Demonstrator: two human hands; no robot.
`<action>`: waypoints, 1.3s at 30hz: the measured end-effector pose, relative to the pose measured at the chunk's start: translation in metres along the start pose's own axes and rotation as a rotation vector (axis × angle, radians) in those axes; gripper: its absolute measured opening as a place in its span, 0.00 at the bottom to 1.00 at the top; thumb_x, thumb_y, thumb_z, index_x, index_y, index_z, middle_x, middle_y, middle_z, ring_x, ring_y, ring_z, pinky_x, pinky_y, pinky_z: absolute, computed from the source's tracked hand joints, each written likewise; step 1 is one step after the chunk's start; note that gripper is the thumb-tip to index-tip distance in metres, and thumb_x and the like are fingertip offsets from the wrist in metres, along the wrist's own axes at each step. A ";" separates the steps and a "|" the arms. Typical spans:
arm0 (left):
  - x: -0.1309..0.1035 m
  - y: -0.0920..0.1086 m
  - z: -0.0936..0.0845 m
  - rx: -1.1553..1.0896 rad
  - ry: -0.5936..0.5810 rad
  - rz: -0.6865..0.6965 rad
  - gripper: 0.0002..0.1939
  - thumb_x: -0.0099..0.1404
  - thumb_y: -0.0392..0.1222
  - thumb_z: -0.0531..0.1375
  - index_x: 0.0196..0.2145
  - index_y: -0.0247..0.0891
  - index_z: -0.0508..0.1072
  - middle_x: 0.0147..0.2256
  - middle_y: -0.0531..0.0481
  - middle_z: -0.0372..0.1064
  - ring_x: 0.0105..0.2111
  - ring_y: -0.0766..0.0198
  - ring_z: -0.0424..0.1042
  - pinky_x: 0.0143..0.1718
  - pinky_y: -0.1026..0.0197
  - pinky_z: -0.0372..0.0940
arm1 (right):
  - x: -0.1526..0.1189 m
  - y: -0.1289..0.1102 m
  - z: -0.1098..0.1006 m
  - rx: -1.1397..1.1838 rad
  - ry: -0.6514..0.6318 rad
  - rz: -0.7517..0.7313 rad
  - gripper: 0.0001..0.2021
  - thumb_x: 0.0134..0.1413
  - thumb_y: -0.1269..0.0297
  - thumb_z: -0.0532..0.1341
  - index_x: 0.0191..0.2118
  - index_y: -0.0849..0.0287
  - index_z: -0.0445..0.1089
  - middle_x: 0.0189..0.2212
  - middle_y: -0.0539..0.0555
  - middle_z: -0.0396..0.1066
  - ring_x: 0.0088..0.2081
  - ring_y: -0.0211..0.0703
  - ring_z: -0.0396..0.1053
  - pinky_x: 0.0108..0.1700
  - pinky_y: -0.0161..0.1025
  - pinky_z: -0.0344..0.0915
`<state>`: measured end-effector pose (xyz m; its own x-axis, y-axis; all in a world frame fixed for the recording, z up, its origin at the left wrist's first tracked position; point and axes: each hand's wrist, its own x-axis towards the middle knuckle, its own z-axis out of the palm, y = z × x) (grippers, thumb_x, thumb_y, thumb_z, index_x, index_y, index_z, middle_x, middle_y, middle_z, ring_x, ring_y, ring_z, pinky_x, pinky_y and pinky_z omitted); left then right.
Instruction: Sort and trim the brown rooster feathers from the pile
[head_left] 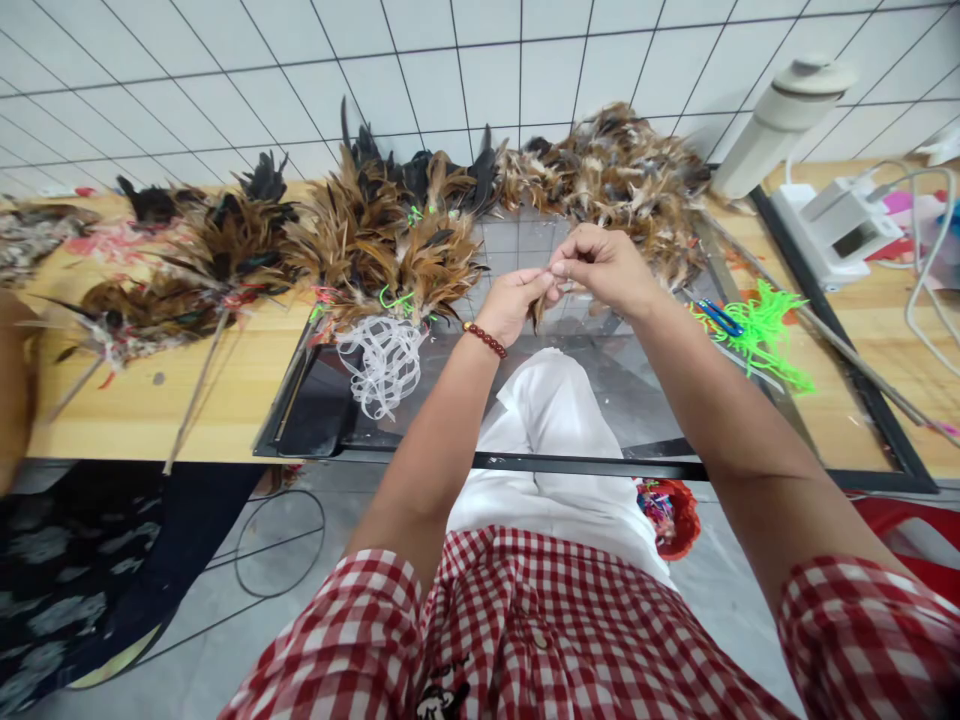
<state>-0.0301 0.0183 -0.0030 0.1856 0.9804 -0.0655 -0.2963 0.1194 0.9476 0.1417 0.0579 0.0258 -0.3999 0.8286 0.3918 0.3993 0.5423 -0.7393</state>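
Over the glass panel (525, 235), my left hand (510, 302) and my right hand (600, 265) meet fingertip to fingertip. The left one is closed in a pinch on a small brown feather (537, 312), whose tip hangs below the fingers. My right thumb and forefinger are also pinched at the same spot; whatever is between them is too small to make out. Behind my right hand lies a large heap of brown feathers (630, 170). Bundles of brown and black feathers (382, 220) are left of my hands, with a coil of clear plastic strip (382, 365) in front.
Bright green strings (772, 335) and a blue tool (720, 318) lie right of my forearm. Farther right stand a pale bottle (784, 125) and a white power strip (817, 235) with cables. Feather dusters on sticks (199, 390) lie left, near another person's arm (15, 390).
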 end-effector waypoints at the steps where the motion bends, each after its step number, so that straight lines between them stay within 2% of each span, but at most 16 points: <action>1: 0.000 0.001 0.000 -0.009 0.028 -0.003 0.14 0.61 0.43 0.73 0.24 0.36 0.75 0.21 0.54 0.70 0.23 0.72 0.69 0.31 0.67 0.65 | 0.000 0.001 0.000 -0.066 -0.009 0.024 0.06 0.58 0.60 0.68 0.35 0.57 0.79 0.34 0.54 0.76 0.39 0.45 0.71 0.45 0.43 0.67; 4: 0.001 0.003 0.001 -0.029 0.213 0.008 0.12 0.64 0.38 0.69 0.25 0.36 0.74 0.18 0.57 0.66 0.22 0.73 0.68 0.28 0.70 0.63 | -0.002 0.003 0.001 -0.439 -0.062 0.127 0.09 0.60 0.67 0.63 0.41 0.59 0.82 0.43 0.60 0.79 0.46 0.51 0.74 0.49 0.46 0.67; 6: 0.004 0.002 0.001 -0.029 0.329 0.008 0.12 0.65 0.36 0.67 0.24 0.37 0.73 0.18 0.58 0.66 0.22 0.74 0.68 0.27 0.71 0.61 | -0.006 0.004 0.002 -0.709 -0.172 0.196 0.13 0.61 0.69 0.60 0.44 0.61 0.83 0.49 0.64 0.79 0.50 0.57 0.75 0.50 0.48 0.67; 8: 0.006 0.001 0.001 -0.033 0.377 0.012 0.12 0.66 0.35 0.65 0.25 0.37 0.72 0.18 0.58 0.66 0.22 0.74 0.69 0.26 0.71 0.61 | -0.010 0.004 0.003 -0.884 -0.287 0.228 0.15 0.63 0.70 0.58 0.47 0.63 0.83 0.51 0.68 0.79 0.53 0.63 0.75 0.50 0.51 0.68; 10: 0.006 0.002 0.001 -0.063 0.390 0.026 0.11 0.67 0.33 0.63 0.25 0.37 0.72 0.18 0.58 0.66 0.22 0.73 0.69 0.27 0.70 0.62 | -0.011 0.002 0.004 -0.955 -0.341 0.225 0.16 0.63 0.70 0.58 0.48 0.66 0.82 0.52 0.71 0.78 0.55 0.66 0.75 0.51 0.52 0.68; 13: 0.006 0.003 0.000 -0.125 0.421 0.027 0.12 0.68 0.33 0.62 0.25 0.37 0.71 0.19 0.58 0.65 0.23 0.73 0.70 0.29 0.70 0.64 | -0.008 -0.001 0.004 -0.798 -0.265 0.246 0.14 0.62 0.69 0.59 0.46 0.66 0.81 0.51 0.70 0.79 0.52 0.63 0.76 0.51 0.51 0.68; 16: 0.006 0.004 0.001 -0.171 0.422 0.004 0.12 0.68 0.34 0.61 0.25 0.37 0.71 0.20 0.57 0.67 0.23 0.73 0.71 0.30 0.69 0.65 | -0.004 -0.007 0.006 -0.272 -0.080 0.309 0.07 0.61 0.69 0.61 0.38 0.61 0.78 0.37 0.59 0.80 0.38 0.48 0.76 0.43 0.42 0.68; 18: 0.007 0.001 0.001 -0.179 0.401 0.009 0.12 0.67 0.34 0.62 0.25 0.37 0.72 0.21 0.56 0.69 0.23 0.73 0.71 0.30 0.69 0.66 | -0.004 -0.011 0.011 0.093 0.016 0.355 0.04 0.59 0.70 0.62 0.32 0.60 0.74 0.28 0.52 0.76 0.29 0.39 0.70 0.37 0.37 0.65; 21: 0.010 -0.006 0.001 -0.137 0.400 0.052 0.07 0.63 0.37 0.66 0.27 0.37 0.76 0.23 0.55 0.73 0.25 0.72 0.72 0.34 0.68 0.69 | -0.007 -0.018 0.019 0.365 0.060 0.419 0.07 0.54 0.71 0.66 0.27 0.60 0.70 0.19 0.47 0.67 0.23 0.32 0.62 0.30 0.33 0.59; 26: 0.014 -0.014 -0.001 -0.071 0.384 0.101 0.04 0.58 0.39 0.71 0.31 0.37 0.81 0.30 0.52 0.80 0.35 0.65 0.78 0.44 0.62 0.72 | -0.010 -0.024 0.027 0.402 0.052 0.479 0.10 0.52 0.72 0.68 0.24 0.60 0.70 0.14 0.45 0.63 0.19 0.30 0.56 0.25 0.31 0.51; 31: 0.016 -0.019 0.002 0.048 0.380 0.151 0.02 0.59 0.37 0.70 0.30 0.37 0.83 0.32 0.50 0.82 0.39 0.62 0.79 0.48 0.61 0.71 | -0.009 -0.026 0.032 0.380 0.059 0.531 0.15 0.53 0.71 0.69 0.20 0.59 0.66 0.13 0.45 0.62 0.18 0.29 0.54 0.24 0.32 0.48; 34: 0.017 -0.021 0.002 0.116 0.410 0.196 0.03 0.60 0.39 0.70 0.29 0.38 0.82 0.32 0.51 0.82 0.41 0.62 0.79 0.48 0.62 0.71 | -0.009 -0.026 0.034 0.309 0.085 0.528 0.15 0.54 0.70 0.69 0.21 0.59 0.66 0.14 0.45 0.62 0.19 0.30 0.54 0.25 0.33 0.50; 36: 0.018 -0.020 0.001 0.132 0.436 0.189 0.06 0.61 0.41 0.70 0.29 0.38 0.80 0.30 0.52 0.81 0.40 0.63 0.79 0.46 0.63 0.71 | -0.009 -0.023 0.031 0.201 0.020 0.492 0.11 0.52 0.70 0.69 0.22 0.59 0.69 0.16 0.47 0.66 0.21 0.32 0.59 0.27 0.34 0.55; 39: 0.016 -0.014 0.001 0.074 0.448 0.164 0.08 0.64 0.44 0.68 0.29 0.39 0.78 0.30 0.52 0.80 0.38 0.65 0.79 0.44 0.64 0.71 | -0.008 -0.018 0.020 -0.112 -0.174 0.396 0.05 0.44 0.71 0.71 0.25 0.59 0.75 0.19 0.47 0.70 0.26 0.38 0.67 0.35 0.37 0.63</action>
<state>-0.0222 0.0327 -0.0174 -0.2845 0.9583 -0.0258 -0.2169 -0.0381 0.9754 0.1211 0.0388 0.0245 -0.3266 0.9450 -0.0147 0.6330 0.2072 -0.7459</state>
